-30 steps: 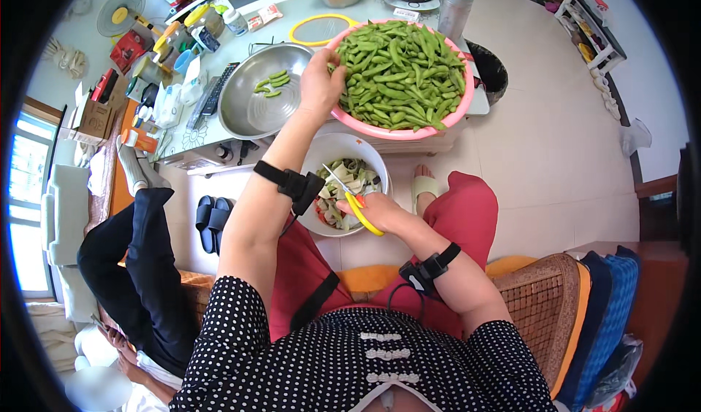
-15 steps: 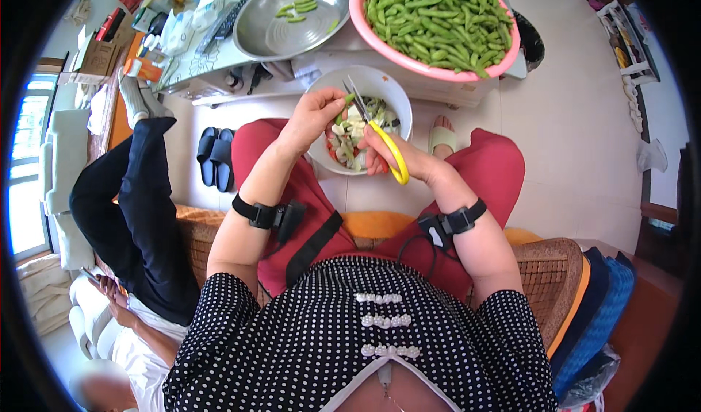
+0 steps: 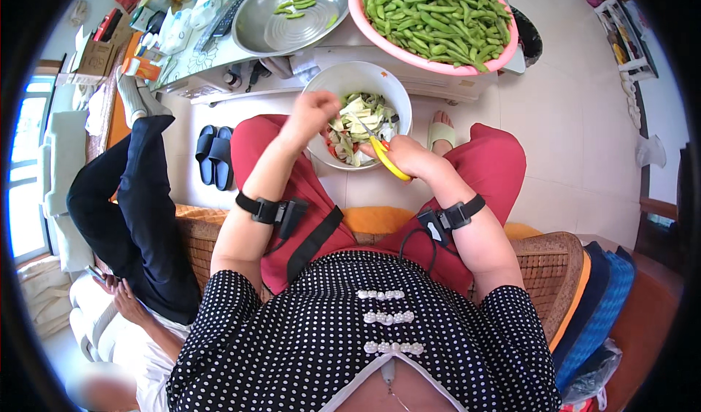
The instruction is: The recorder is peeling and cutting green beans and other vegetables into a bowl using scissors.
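Note:
My right hand (image 3: pixel 411 156) is wrapped round a pair of scissors with yellow handles (image 3: pixel 391 162); the blades point toward the far left, over a white bowl (image 3: pixel 395 85) on the floor between my knees. Vegetable scraps (image 3: pixel 359 113) lie in that bowl, pale and green with some red. My left hand (image 3: pixel 312 114) hovers at the bowl's left rim. Its curled fingers are smeared by motion, and whether they hold anything does not show. Beyond, a steel basin (image 3: pixel 292 34) holds several green pods (image 3: pixel 295 6). Right of it, a pink basin (image 3: pixel 431 66) is heaped with green soybean pods (image 3: pixel 442 19).
A low table (image 3: pixel 191 65) carries both basins, a remote control and clutter at its left. Dark slippers (image 3: pixel 216 156) lie on the floor by my left knee. Another person in dark trousers (image 3: pixel 157 200) sits at my left, holding a phone. A wicker seat (image 3: pixel 544 270) is beneath me.
The green pod between my left fingertips no longer shows, and that hand has blurred and shifted slightly left. My right hand has lowered the scissors' blades toward the bowl.

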{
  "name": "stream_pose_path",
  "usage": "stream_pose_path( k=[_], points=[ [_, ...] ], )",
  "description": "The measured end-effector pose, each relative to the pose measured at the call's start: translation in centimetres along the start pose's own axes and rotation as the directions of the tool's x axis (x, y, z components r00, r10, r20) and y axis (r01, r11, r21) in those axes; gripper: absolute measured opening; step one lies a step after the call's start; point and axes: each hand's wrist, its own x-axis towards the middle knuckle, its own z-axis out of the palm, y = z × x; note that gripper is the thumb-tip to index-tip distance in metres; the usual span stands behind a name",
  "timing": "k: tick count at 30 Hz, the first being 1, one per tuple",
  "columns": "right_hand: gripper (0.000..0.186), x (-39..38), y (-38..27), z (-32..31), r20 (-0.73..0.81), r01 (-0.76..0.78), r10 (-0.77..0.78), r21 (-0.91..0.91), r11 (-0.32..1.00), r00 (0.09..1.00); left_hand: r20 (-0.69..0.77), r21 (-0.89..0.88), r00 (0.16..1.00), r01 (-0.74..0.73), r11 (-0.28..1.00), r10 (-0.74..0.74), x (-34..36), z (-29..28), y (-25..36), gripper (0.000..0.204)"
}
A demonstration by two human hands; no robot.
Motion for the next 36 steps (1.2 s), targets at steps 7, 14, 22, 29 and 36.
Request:
stream_pose_path(
  k=[7,14,22,29,36],
  points=[
    [0.083,1.3,1.4,0.4,-0.125,0.075,-0.124,-0.341,0.937,0.984,-0.582,0.365,0.596,-0.417,0.832,0.554,4.5,-6.2,9.6,0.062],
    [0.086,1.2,1.3,0.2,-0.142,0.162,-0.230,-0.380,0.911,0.963,-0.048,0.582,0.596,-0.636,0.507,0.802,7.6,3.2,13.6,0.016],
    [0.082,1.4,2.0,0.4,-0.192,0.149,-0.238,-0.389,0.909,0.952,0.073,0.742,0.481,-0.612,0.275,0.874,10.1,7.6,16.9,0.014],
    [0.079,0.1,1.0,-0.7,-0.195,0.118,-0.192,-0.339,0.933,0.962,-0.161,0.522,0.559,-0.651,0.551,0.814,8.5,5.6,15.1,0.014],
    [0.068,1.3,0.6,-1.0,-0.054,0.208,-0.204,0.405,0.890,0.977,-0.062,-0.269,0.987,-0.157,0.950,0.145,0.6,0.4,7.8,0.027]
  ],
)
